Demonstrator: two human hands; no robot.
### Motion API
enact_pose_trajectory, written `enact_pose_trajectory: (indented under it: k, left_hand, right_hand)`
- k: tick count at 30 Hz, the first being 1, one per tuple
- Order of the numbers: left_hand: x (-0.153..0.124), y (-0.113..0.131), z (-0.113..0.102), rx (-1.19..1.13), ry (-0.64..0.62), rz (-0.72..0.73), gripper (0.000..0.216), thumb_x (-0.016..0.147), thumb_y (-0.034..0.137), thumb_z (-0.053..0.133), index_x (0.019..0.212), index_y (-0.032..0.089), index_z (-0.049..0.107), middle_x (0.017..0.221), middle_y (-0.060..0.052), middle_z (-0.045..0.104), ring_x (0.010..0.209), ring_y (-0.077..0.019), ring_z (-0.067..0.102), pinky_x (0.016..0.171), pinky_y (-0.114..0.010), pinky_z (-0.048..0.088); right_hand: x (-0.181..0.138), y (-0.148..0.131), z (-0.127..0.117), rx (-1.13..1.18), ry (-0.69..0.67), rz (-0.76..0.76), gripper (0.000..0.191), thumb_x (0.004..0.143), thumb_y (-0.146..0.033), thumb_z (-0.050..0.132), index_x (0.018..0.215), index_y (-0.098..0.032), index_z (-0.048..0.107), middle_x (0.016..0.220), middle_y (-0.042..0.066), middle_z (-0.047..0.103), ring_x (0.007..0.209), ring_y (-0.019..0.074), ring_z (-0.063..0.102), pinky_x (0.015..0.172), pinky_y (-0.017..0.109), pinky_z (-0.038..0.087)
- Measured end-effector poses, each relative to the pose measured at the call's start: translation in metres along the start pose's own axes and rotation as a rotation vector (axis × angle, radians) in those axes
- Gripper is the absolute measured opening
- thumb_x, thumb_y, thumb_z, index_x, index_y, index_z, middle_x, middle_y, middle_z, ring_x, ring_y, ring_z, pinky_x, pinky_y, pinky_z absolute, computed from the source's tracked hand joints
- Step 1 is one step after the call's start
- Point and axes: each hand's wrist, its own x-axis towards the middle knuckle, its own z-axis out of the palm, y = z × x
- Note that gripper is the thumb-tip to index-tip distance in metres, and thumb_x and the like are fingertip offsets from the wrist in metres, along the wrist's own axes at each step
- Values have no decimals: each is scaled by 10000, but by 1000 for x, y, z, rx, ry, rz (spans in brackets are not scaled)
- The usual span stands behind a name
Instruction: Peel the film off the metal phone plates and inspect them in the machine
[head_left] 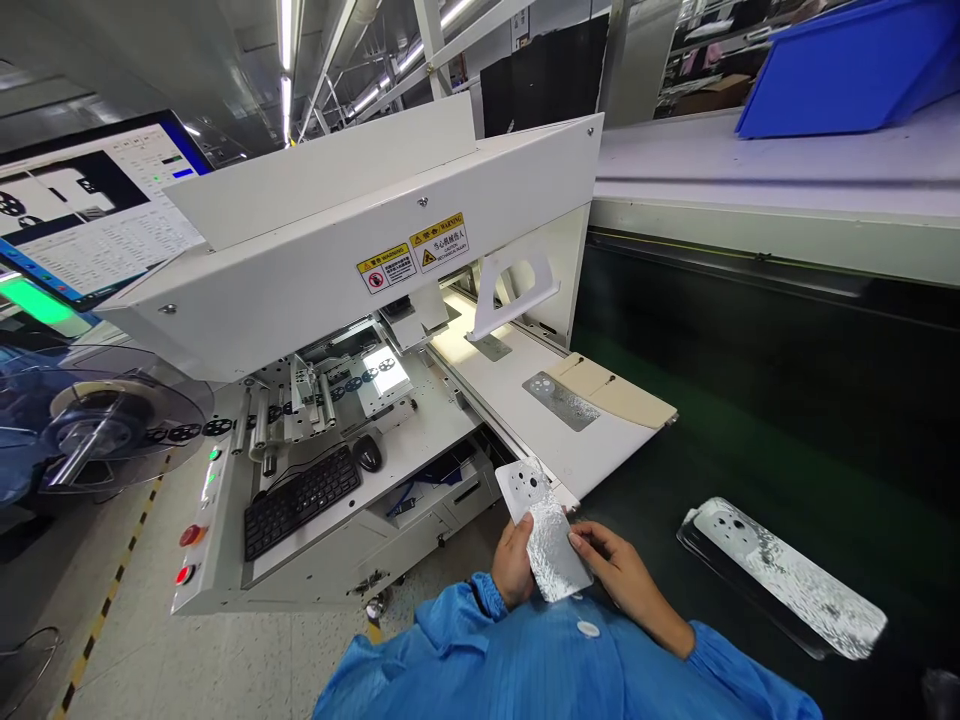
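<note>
A silvery phone back cover with a round group of camera holes at its top is held tilted in front of my body. My left hand grips its left edge, thumb on the face. At the right edge, the fingers of my right hand pinch the cover. Beyond it, a similar cover lies on the machine's white plate, beside a cream-coloured block. To the right, a stack of covers rests on the dark surface, the top one silvery.
A white machine with warning labels stands ahead. A keyboard and mouse sit on its left ledge, near red buttons. A reel and monitor are at left. A blue bin stands on the upper right shelf.
</note>
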Motion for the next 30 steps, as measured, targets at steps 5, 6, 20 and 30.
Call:
enact_pose_trajectory:
  k: [5, 6, 20, 30]
  left_hand:
    - [0, -5, -2, 45, 54, 1, 692, 523, 591, 793, 964, 72, 672, 922, -177, 707, 973, -340, 644, 935, -468, 447]
    - [0, -5, -2, 50, 79, -2, 709, 500, 594, 803, 961, 72, 668, 920, -174, 706, 947, -336, 649, 918, -467, 455]
    - [-16, 8, 6, -23, 103, -10, 672, 484, 590, 809, 924, 108, 653, 794, -124, 686, 937, -348, 639, 884, -439, 462]
    - [-10, 3, -1, 7, 170, -23, 698, 373, 531, 862, 875, 91, 660, 825, -145, 684, 898, -350, 636, 873, -464, 457]
  right_hand:
    - [-3, 8, 4, 113, -6, 60, 507, 683, -699, 576, 775, -203, 625, 633, 10, 614, 597, 165, 566, 560, 287, 470]
    - [-4, 8, 4, 114, -6, 62, 497, 672, -692, 592, 754, -203, 616, 611, 0, 591, 581, 156, 546, 549, 279, 455]
    - [-3, 16, 4, 153, 9, 119, 523, 635, -730, 597, 643, -212, 528, 530, -43, 482, 494, 112, 433, 475, 248, 362]
    - [-3, 6, -5, 141, 111, 94, 615, 604, -782, 599, 811, -204, 626, 630, 26, 626, 580, 178, 581, 532, 298, 476]
